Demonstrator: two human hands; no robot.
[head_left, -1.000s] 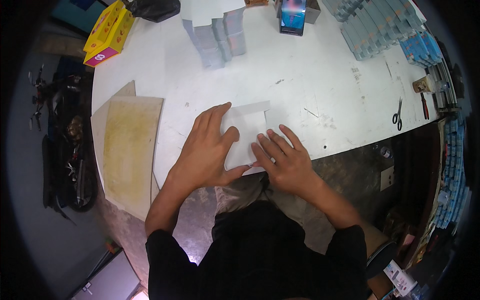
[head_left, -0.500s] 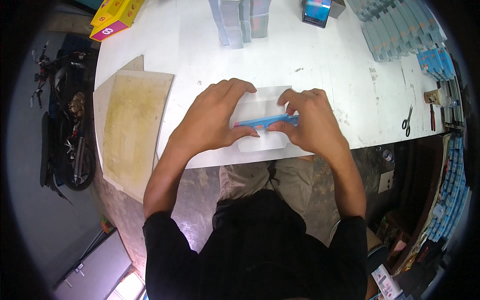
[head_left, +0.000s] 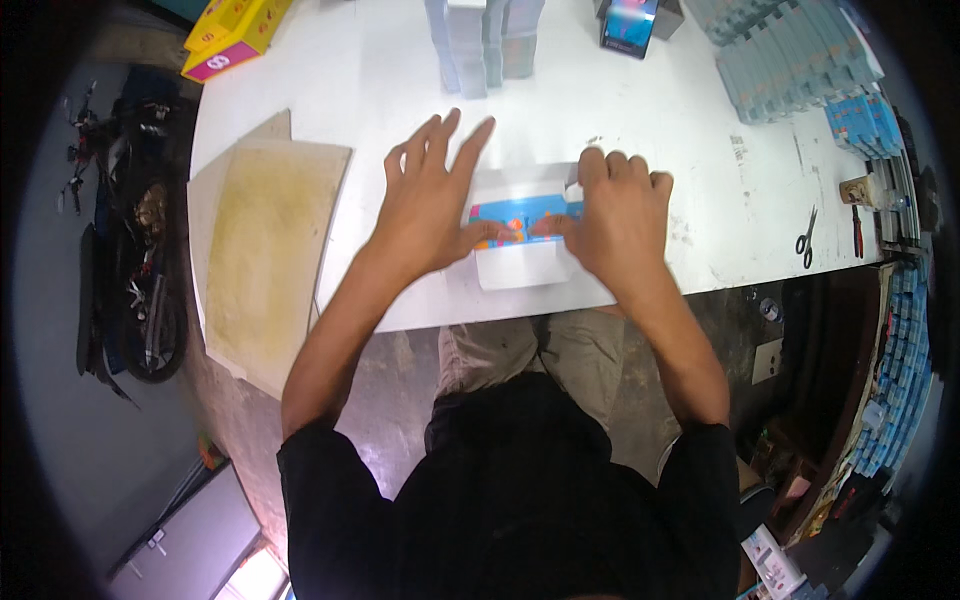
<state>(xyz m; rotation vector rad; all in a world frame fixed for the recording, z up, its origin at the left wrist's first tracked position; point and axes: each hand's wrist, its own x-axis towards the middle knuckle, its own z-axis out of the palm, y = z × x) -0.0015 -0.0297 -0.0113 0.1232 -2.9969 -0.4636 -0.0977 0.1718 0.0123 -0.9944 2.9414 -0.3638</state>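
Near the table's front edge lies a partly folded cardboard box (head_left: 525,206), with a blue printed panel across its middle and white panels behind and in front. My left hand (head_left: 425,200) has its fingers spread and pointing away, over the table beyond the box's left end. Its thumb presses on the blue panel. My right hand (head_left: 622,215) curls round the box's right end, thumb on the print and fingers bent down at the far right corner. What lies beneath that palm is hidden.
Worn boards (head_left: 270,240) lie on the left. Stacks of grey-green folded cartons (head_left: 465,50) stand at the back, more (head_left: 795,65) at the far right. A yellow box (head_left: 235,40), a phone-like dark box (head_left: 630,28), scissors (head_left: 807,240) and a cup (head_left: 855,190) ring the table.
The blue part has gone from a narrow strip to a wide, flat panel. My left fingers have straightened and spread away from the box; my right fingers have shifted to its far right corner.
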